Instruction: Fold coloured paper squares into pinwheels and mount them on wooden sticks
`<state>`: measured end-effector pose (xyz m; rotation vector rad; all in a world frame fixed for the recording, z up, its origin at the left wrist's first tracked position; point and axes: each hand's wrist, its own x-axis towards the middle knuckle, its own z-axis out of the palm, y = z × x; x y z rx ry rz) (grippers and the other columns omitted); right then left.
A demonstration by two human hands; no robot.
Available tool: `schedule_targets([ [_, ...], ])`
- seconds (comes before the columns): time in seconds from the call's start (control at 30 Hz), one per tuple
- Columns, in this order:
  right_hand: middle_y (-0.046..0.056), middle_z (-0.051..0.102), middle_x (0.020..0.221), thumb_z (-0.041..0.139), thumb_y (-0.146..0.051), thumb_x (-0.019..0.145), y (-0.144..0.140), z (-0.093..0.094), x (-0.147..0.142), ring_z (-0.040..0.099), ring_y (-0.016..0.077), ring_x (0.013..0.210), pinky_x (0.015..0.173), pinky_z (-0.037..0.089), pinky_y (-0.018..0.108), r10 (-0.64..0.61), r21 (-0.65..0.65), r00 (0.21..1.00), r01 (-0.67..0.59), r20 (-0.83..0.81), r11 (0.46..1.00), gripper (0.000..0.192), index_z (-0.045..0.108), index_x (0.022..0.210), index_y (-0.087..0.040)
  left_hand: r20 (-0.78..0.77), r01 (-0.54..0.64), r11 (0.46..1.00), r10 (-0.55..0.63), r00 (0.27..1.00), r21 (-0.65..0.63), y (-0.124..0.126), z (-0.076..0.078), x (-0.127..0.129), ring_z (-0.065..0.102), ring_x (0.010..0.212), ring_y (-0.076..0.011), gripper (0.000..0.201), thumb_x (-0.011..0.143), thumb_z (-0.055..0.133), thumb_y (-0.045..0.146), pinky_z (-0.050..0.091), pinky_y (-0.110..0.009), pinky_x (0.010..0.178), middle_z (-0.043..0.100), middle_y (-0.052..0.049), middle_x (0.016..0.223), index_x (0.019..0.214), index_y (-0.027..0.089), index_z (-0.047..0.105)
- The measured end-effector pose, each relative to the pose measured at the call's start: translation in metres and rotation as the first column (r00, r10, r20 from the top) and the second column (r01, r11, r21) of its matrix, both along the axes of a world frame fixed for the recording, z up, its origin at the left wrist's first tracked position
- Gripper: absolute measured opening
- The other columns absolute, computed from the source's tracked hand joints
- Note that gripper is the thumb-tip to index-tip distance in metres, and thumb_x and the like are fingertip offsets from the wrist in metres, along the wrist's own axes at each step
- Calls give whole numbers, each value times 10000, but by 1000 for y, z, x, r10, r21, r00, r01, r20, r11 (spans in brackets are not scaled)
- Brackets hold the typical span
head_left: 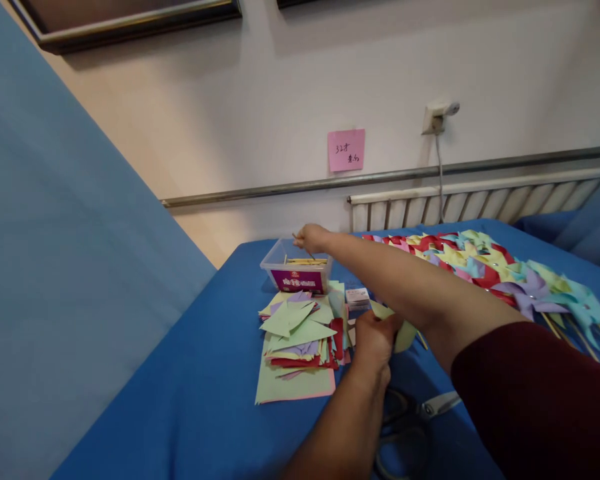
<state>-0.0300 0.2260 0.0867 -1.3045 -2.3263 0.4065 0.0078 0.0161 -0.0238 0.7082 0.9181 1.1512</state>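
My right hand (312, 238) is closed on a thin wooden stick (311, 255) over a clear plastic box (269, 263) with a purple label. More sticks (306, 261) lie inside that box. Nearer to me, my left hand (373, 343) grips a pale yellow-green paper pinwheel (405, 336), partly hidden by my right forearm. Left of this hand is a pile of cut coloured paper (300, 333), with green, purple, yellow and red pieces. Black-handled scissors (420, 412) lie close to my left wrist, their handles blurred and partly in shadow.
Many finished paper pinwheels (480, 260) on sticks cover the right side of the blue-covered table (205, 373). A small white box (357, 298) stands beside the paper pile. Behind are a radiator (405, 205), a rail (280, 189) and a plugged-in cord (439, 173).
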Motion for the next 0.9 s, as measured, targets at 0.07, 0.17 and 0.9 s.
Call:
schedule_targets([
  [0.07,61,724,859,478,-350,1003,-10,14,11,652,150,751,689,485,251,-45,13,996,46,-77,999,338,712,989,-107,-28,-11,999,10,1000,-33,1,3,-1,663,617,-213,261,549,826,267,509,-310,607,712,-79,672,746,122,734],
  [0.17,32,722,866,410,-394,1018,-48,27,43,626,120,747,680,442,228,-38,142,937,93,-348,986,395,720,991,-151,-89,-55,998,52,995,-35,5,3,-1,615,531,-174,220,547,791,235,467,-283,551,693,-57,636,724,128,719],
  [0.9,-9,650,606,736,-558,693,-220,-103,142,456,99,456,440,345,238,-340,-368,311,-38,-888,929,373,622,724,-204,-134,-274,909,328,935,315,16,18,-5,609,610,-144,255,570,790,270,448,-254,618,691,-1,684,771,142,702],
])
